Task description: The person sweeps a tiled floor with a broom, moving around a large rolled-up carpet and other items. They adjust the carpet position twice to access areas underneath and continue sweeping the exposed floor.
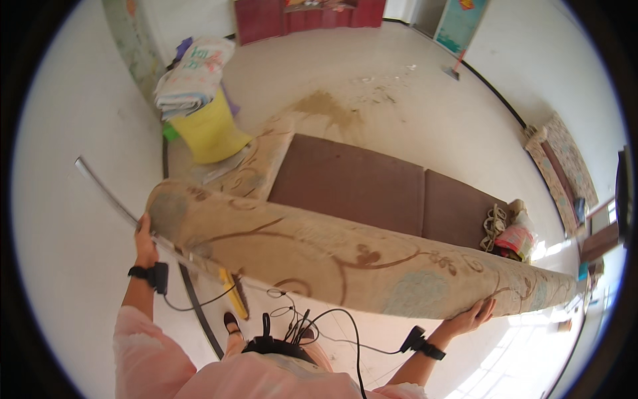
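Note:
Before me stands a sofa with a beige floral fabric back [319, 254] and brown seat cushions [349, 184]. My left hand [145, 244] is at the left end of the sofa back, where a long thin grey metal strip or tube [107, 194] crosses it; the fingers are partly hidden, so what they close on is unclear. My right hand [471, 317] lies against the lower rear edge of the sofa back, right of centre, its fingers partly curled on the fabric. Each wrist wears a black strap with a small device and a cable.
White sacks [192, 75] lie on a yellow container [212, 132] beyond the left armrest. A coiled cord [493, 227] and a plastic bag [518, 239] sit at the seat's right end. A yellow-handled saw [234, 294] is near my feet. Brown dirt [324, 107] marks the floor; a broom [452, 72] stands farther off.

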The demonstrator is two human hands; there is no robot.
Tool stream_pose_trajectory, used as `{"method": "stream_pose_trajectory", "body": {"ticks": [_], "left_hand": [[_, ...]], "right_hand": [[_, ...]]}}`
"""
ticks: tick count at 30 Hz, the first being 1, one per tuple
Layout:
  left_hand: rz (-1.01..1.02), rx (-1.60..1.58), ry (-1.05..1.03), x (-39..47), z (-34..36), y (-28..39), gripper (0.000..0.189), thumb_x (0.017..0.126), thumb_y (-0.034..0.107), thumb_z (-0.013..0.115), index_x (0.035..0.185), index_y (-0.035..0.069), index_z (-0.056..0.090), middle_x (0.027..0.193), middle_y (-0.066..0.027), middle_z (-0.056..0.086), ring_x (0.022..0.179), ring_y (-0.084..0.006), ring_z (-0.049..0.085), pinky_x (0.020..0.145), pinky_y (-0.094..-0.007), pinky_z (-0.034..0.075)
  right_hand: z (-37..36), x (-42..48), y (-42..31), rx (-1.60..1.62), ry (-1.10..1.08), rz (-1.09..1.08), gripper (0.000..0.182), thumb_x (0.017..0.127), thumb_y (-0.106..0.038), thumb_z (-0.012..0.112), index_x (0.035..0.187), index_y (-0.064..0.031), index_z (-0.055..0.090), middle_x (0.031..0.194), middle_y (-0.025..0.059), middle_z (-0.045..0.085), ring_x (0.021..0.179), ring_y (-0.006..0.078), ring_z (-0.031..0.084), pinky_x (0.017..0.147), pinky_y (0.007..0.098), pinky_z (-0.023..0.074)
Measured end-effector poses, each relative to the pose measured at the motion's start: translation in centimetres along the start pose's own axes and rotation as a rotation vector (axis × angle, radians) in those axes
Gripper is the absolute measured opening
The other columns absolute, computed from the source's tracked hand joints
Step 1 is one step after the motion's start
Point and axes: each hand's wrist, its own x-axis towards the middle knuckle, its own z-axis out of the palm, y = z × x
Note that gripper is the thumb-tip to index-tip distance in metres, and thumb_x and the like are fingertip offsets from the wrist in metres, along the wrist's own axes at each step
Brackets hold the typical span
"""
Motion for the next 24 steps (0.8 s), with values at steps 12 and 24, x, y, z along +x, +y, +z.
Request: {"method": "stream_pose_trajectory", "body": {"ticks": [12,24], "left_hand": [[-0.039,0.071,-0.312,-10.3,-6.0,2.0,0.053,0.087,0.032,0.063,0.124,-0.004,0.050,0.098,-0.0022,0.058,0.085,-0.0104,0.052,0.076,-0.0249,0.043],[-0.012,0.186,-0.698,-6.4,-8.6,4.0,0.053,0.085,0.025,0.064,0.129,0.002,0.046,0.102,-0.0036,0.057,0.095,-0.0122,0.052,0.085,-0.0274,0.042]], "right_hand": [[-2.1,5.3,4.3,-0.280,-0.385,0.099,0.047,0.085,-0.033,0.056,0.117,0.0010,0.059,0.123,0.0192,0.055,0.109,0.0331,0.054,0.094,0.0381,0.0413],[-2.7,-14.3,-14.3,-0.167,-0.070,0.448,0.073,0.079,-0.048,0.063,0.136,-0.0079,0.037,0.134,0.0207,0.041,0.115,0.0346,0.048,0.090,0.0449,0.0468]]}}
